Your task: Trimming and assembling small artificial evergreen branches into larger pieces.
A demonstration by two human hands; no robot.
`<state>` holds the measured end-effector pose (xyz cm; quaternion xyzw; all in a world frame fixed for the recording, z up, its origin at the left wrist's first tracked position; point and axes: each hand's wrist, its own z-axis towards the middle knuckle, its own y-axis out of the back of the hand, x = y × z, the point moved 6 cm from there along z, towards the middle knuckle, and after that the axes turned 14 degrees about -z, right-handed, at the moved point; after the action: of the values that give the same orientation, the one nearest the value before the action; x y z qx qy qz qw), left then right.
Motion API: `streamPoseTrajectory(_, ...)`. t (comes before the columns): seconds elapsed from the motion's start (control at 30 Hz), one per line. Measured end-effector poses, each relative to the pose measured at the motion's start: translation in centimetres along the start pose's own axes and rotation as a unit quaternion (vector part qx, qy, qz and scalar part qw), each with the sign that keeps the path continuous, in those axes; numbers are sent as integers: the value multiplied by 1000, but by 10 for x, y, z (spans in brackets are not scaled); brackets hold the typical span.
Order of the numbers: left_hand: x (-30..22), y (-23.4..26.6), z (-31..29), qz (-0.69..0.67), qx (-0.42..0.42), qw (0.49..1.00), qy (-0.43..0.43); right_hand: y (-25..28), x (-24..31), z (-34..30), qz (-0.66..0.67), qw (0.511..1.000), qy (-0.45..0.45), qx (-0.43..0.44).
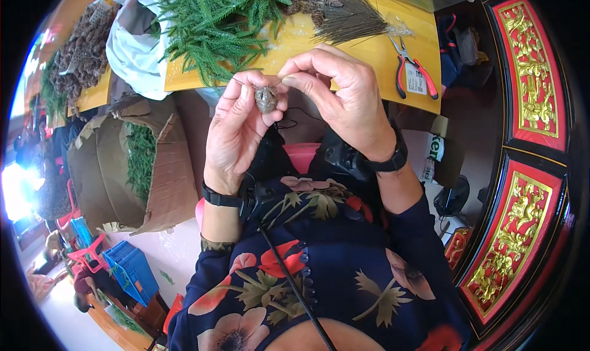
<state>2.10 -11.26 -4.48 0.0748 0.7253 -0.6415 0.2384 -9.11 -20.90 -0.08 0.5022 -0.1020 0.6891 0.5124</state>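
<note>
My left hand (pixel 236 120) holds a small brown pine cone (pixel 266 99) between thumb and fingers, above my lap and just in front of the table edge. Close beside it, my right hand (pixel 338 90) is closed in a pinch, thumb against forefinger, on a thin wire at the cone's upper side. Most of that wire is hidden by the fingers; a short dark end shows by the left fingertips. Beyond my hands, a fanned bundle of thin dark wires (pixel 353 18) lies on the yellow table (pixel 289 35), with red-handled pliers (pixel 402 68) to its right.
Green artificial pine sprigs (pixel 212 28) heap on the table, beside a white plastic bag (pixel 132 50). More pine cones (pixel 304 0) lie at the back. An open cardboard box (pixel 166 167) with greenery stands at left, near a blue crate (pixel 132 271). Carved red-and-gold panels (pixel 531 68) line the right.
</note>
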Motion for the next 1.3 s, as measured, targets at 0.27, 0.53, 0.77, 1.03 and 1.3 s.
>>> streamPoseTrajectory(0.27, 0, 0, 0, -3, 60, 997, 48, 5, 4, 3, -34, 996, 65, 49)
streamPoseTrajectory(0.53, -5, 10, 0, -19, -10, 1000, 0, 2, -21, -4, 106, 981, -162, -23)
streamPoseTrajectory(0.77, -6, 9, 0, 85, -32, 996, -8, -33, -18, -17, 247, 924, -244, 159)
streamPoseTrajectory(1.03, -6, 0, -4, 224, -79, 970, -44, -32, -26, -18, 151, 957, -202, 143)
streamPoseTrajectory(1.3, 3, -5, 0, 269, -83, 957, 65, -31, -25, -18, 240, 939, -223, 104)
